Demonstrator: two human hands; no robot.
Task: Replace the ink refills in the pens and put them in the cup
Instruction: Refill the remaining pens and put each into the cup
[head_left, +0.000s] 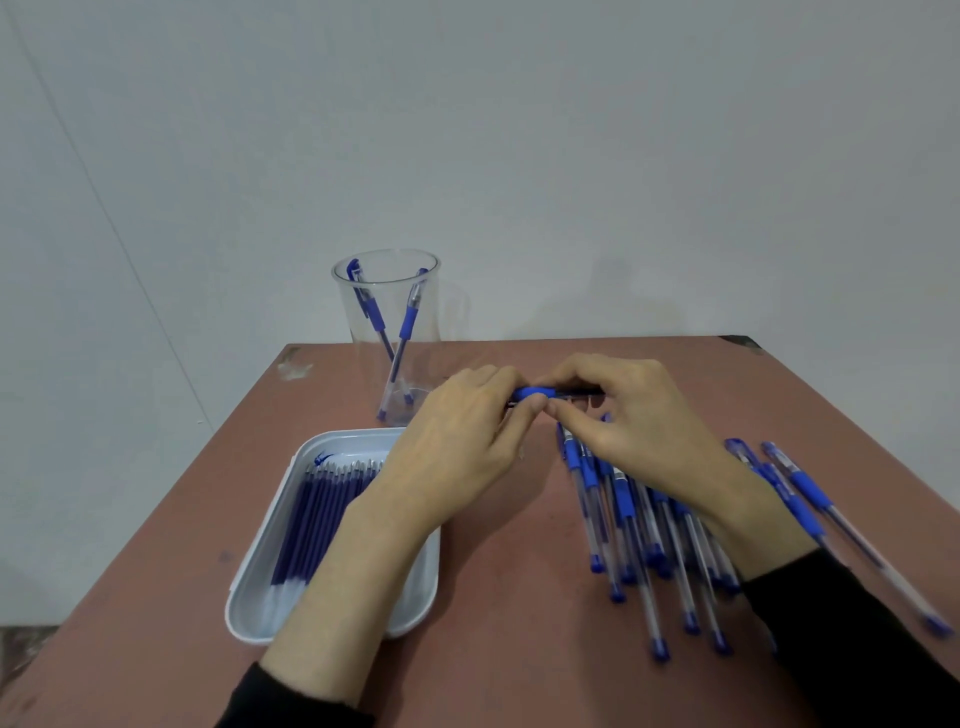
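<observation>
Both hands meet above the surface (519, 660) and share one pen (535, 392) between their fingertips. The left hand (457, 447) pinches the blue rubber grip end, and the right hand (644, 415) has its curled fingers on the darker barrel. The pen lies roughly level, mostly hidden by fingers, so only the blue grip and a short dark stretch show.

Under the right hand and wrist a pile of pens (623, 514) fans out — clear barrels, blue grips, blue end caps. A few more lie just beyond that wrist on the outer side. Beneath the left forearm sits a white tray (415, 597) with a row of dark blue refills (322, 514) lying side by side. Beyond the left hand's knuckles stands a clear cup (434, 312) holding two pens (408, 322) that cross and lean on opposite walls.

The surface is dull reddish-brown, scuffed at its far corners. Behind it rises a plain pale grey wall (571, 156). Black sleeves (852, 649) cover both forearms near the lower edge.
</observation>
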